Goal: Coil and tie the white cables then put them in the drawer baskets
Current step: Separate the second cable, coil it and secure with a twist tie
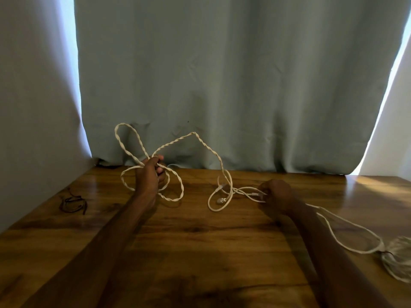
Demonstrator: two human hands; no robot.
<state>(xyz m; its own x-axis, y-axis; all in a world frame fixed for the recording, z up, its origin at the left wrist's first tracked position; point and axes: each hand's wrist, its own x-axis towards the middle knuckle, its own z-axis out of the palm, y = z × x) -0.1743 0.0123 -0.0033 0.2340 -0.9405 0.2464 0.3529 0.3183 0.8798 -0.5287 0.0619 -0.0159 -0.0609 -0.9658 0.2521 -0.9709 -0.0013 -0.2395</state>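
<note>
Over table (200,252), left hand (151,175) gripping white cable (209,148) loops, right hand (277,193) pinching strand

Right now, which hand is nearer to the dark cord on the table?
Left. The left hand grips loops of the white cable just right of the dark cord; the right hand pinches that cable much farther right.
</note>
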